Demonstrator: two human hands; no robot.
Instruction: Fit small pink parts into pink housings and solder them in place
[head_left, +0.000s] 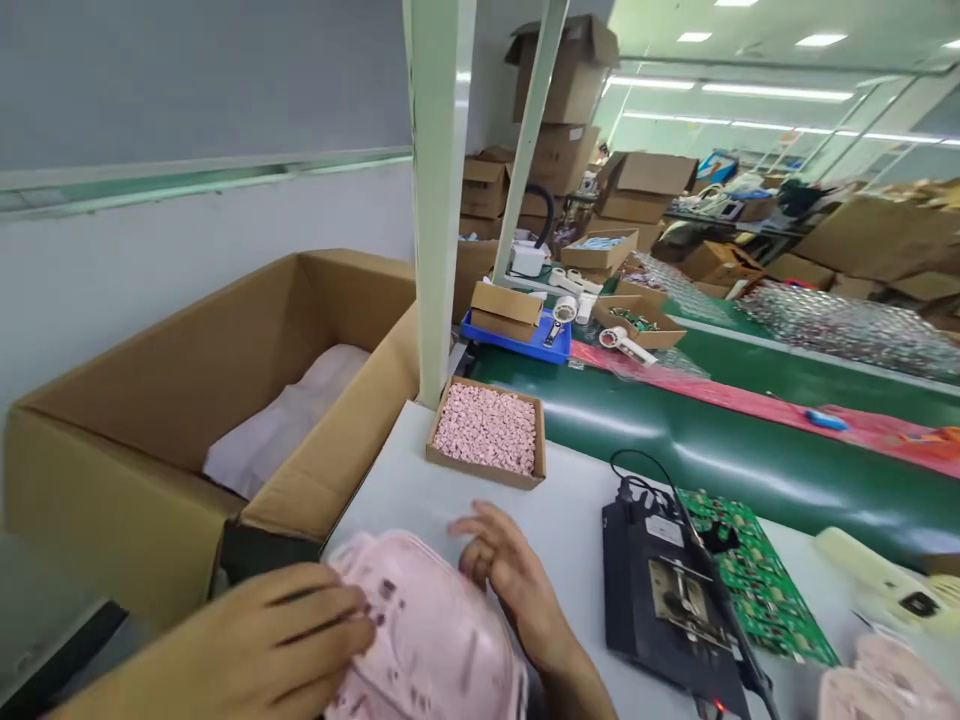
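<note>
Nearest the camera, the left hand [262,640] lays its fingers flat over the edge of a pink shell [442,630]; its thumb is hidden, so I cannot tell whether it pinches. The right hand [517,580] is loosely spread, fingers curled, nothing discernible between them. The shell lies on the near side of the shallow box [480,470] of pink pieces. It looks like thin moulded plastic: probably light, fairly stiff, smooth enough to slip, best held by opposite rims, sparing the small moulded details. Right of the shallow box, a black device [626,570] sits on the bench [390,480]; left of it, a large carton [120,540].
</note>
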